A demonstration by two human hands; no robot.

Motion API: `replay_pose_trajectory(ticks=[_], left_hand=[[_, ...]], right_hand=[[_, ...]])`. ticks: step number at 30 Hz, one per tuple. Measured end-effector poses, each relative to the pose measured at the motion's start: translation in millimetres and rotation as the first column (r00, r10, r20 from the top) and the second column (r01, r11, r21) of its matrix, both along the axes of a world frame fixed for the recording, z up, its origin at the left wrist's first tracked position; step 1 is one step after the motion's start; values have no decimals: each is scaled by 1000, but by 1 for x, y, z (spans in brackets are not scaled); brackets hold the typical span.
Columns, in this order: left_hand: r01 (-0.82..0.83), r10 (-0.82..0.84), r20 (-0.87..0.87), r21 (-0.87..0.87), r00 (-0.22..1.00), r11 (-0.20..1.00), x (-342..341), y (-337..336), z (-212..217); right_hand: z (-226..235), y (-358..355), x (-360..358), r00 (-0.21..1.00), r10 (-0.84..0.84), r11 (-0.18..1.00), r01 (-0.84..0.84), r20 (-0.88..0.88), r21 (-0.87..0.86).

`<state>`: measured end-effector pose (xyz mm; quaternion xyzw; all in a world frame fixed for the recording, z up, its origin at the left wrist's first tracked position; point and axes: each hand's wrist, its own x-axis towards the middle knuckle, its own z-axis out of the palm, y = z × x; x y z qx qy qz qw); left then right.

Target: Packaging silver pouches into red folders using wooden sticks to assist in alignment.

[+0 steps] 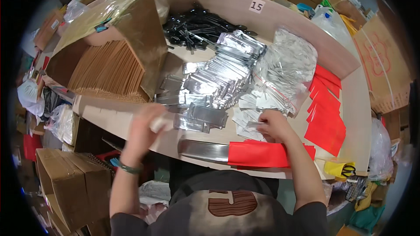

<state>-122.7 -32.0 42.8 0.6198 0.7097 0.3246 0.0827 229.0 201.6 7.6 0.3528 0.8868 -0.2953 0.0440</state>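
Note:
My left hand (pixel 146 126) is smeared by motion at the table's front left. A small whitish thing (pixel 157 125) shows at its fingertips, too blurred to name. With fingers pinched, my right hand (pixel 275 124) is at the loose small white packets (pixel 246 118) and grips one of them. Just in front of it lies a bright red sleeve (pixel 258 154), with a long, flat silvery piece (pixel 203 150) sticking out of its left end. Beyond my hands spreads a pile of flat silvery packets (pixel 223 76), partly in overlapping rows.
A cardboard box (pixel 151 39) full of brown cardboard pieces (pixel 107 72) stands at the left. Black spoon-like utensils (pixel 199 24) lie at the back. A clear bag of white packets (pixel 286 61), red sleeves (pixel 326 118) and black-handled scissors (pixel 348 170) are on the right. Raised walls (pixel 302 17) edge the table.

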Motion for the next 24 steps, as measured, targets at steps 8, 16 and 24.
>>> replay_pose_trajectory(ticks=[8, 16, 24], left_hand=[[-552, 439, -377, -281, 816, 785, -142, 32, 18], [-479, 365, -493, -122, 790, 869, -120, 53, 10], [-636, 593, 268, 117, 760, 763, -94, 8, 7]], right_hand=[[-13, -76, -117, 941, 106, 994, -92, -320, 59], [-25, -75, -128, 877, 347, 795, -88, -332, 600], [-21, -51, -141, 863, 47, 931, 145, -503, 336]])
